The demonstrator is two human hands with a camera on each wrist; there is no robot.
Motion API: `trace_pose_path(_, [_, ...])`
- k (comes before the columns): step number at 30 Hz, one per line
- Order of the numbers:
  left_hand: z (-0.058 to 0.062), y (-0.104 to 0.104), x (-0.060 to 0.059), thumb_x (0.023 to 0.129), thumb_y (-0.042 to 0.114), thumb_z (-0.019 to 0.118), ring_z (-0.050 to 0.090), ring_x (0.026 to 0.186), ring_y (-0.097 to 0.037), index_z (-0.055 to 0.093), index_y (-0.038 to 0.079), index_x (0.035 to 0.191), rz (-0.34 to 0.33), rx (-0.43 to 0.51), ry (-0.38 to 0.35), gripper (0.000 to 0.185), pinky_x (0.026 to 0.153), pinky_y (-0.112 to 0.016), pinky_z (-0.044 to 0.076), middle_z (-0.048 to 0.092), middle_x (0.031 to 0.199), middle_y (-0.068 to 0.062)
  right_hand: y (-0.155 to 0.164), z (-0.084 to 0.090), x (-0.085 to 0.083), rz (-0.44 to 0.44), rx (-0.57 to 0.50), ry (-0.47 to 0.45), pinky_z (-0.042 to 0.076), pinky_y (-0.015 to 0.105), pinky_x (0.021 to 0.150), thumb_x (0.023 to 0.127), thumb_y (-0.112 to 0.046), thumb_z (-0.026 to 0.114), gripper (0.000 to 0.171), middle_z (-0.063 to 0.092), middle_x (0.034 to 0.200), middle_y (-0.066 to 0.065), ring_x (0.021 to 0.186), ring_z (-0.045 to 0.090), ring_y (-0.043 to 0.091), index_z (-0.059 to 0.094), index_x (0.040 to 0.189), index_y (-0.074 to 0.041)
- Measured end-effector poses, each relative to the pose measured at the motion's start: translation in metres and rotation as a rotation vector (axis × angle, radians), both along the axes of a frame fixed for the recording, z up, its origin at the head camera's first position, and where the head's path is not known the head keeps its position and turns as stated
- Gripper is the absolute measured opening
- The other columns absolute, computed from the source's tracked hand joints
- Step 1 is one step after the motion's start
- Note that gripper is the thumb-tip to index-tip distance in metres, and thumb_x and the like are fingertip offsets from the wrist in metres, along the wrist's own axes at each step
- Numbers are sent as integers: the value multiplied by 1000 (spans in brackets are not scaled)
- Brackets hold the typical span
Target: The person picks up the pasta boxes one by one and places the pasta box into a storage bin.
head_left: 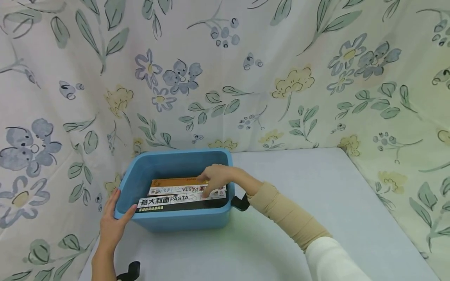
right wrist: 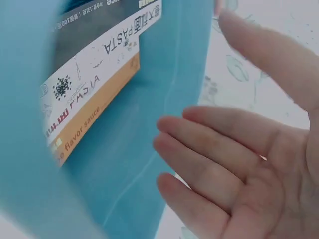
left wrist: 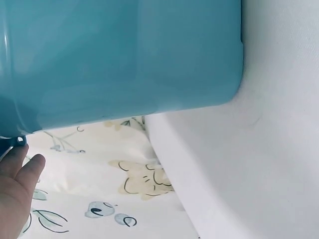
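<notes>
A blue plastic bin point(head_left: 179, 223) stands on the white table, with two pasta boxes lying side by side inside. The nearer pasta box point(head_left: 165, 201) is black and white; the farther pasta box point(head_left: 174, 182) is orange and white. My left hand point(head_left: 113, 222) holds the bin's left front corner, thumb over the rim and fingers outside. In the left wrist view its fingertips point(left wrist: 35, 167) meet the rim's edge. Above the boxes' right end is my right hand point(head_left: 218, 177). Its fingers point(right wrist: 214, 144) are extended with nothing between them in the right wrist view.
The white table top point(head_left: 291, 187) extends right of the bin and in front of it. A floral curtain point(head_left: 225, 78) hangs behind and along both sides. Black wrist mounts show at the left wrist point(head_left: 130, 271) and right wrist point(head_left: 240, 203).
</notes>
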State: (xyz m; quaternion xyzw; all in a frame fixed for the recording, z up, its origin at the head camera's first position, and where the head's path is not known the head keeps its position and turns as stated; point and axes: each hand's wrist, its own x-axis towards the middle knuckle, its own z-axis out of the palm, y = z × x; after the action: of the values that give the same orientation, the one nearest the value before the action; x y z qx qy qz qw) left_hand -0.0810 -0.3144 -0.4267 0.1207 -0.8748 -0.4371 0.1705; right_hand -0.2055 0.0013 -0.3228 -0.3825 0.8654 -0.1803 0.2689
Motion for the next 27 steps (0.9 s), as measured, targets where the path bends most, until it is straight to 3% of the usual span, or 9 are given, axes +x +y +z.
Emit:
trace_pose_path(2, [1, -1, -1, 89, 24, 66, 14, 143, -46, 22, 8, 155, -1, -1, -8, 80, 105, -72, 19, 15, 161, -17, 10, 0, 3, -32, -62, 19, 47, 36, 99, 89, -28, 72, 61, 57, 137, 9, 127, 52, 22, 51, 141, -4])
trace_pose_path(4, [2, -1, 0, 89, 24, 66, 14, 143, -46, 22, 8, 155, -6, -7, -15, 81, 105, -72, 18, 15, 161, -17, 23, -1, 7, -68, -116, 44, 50, 33, 91, 90, -30, 70, 62, 65, 124, 12, 106, 63, 20, 50, 141, -2])
trace_pose_path(6, [4, -1, 0, 89, 24, 66, 14, 143, -46, 22, 7, 155, -11, -14, -20, 81, 106, -72, 18, 15, 160, -17, 37, -1, 13, -123, -162, 73, 50, 32, 81, 91, -34, 68, 63, 69, 109, 15, 83, 62, 17, 48, 142, -2])
trace_pose_path(8, [5, -2, 0, 89, 25, 66, 15, 143, -46, 22, 7, 155, -15, -21, -25, 81, 106, -71, 19, 15, 161, -17, 51, -2, 20, -181, -200, 117, 51, 34, 81, 92, -37, 66, 64, 69, 110, 16, 81, 62, 19, 47, 143, -2])
trace_pose_path(9, [6, -3, 1, 89, 25, 66, 15, 143, -46, 22, 7, 155, -15, -24, -26, 81, 106, -71, 19, 15, 161, -16, 58, -3, 24, -212, -223, 130, 52, 36, 82, 92, -38, 66, 66, 68, 112, 18, 81, 63, 21, 47, 143, -2])
trace_pose_path(11, [6, -4, 1, 89, 25, 66, 14, 143, -46, 21, 8, 155, -19, -27, -24, 81, 106, -71, 19, 15, 161, -16, 74, -5, 32, -287, -268, 159, 50, 43, 94, 91, -40, 66, 67, 60, 131, 17, 108, 62, 27, 46, 144, -2])
trace_pose_path(13, [5, -5, 1, 89, 24, 66, 15, 143, -46, 22, 7, 155, -22, -29, -18, 81, 106, -71, 19, 15, 161, -16, 89, -9, 41, -356, -312, 188, 43, 50, 103, 91, -40, 66, 68, 48, 143, 15, 129, 49, 33, 46, 144, -2])
trace_pose_path(22, [6, -10, 3, 90, 25, 65, 15, 142, -48, 19, 7, 155, -29, -61, -36, 83, 105, -72, 18, 14, 160, -19, 161, -33, 75, -580, -393, 283, 33, 56, 108, 92, -38, 66, 73, 39, 150, 19, 137, 36, 38, 39, 146, 2])
trace_pose_path(27, [19, -17, 6, 90, 35, 64, 4, 142, -53, 13, 1, 155, -63, -200, -133, 89, 103, -76, 12, 9, 159, -25, 189, -40, 85, -703, -358, 396, 24, 62, 110, 92, -44, 64, 85, 20, 159, 17, 144, 20, 40, 22, 154, -2])
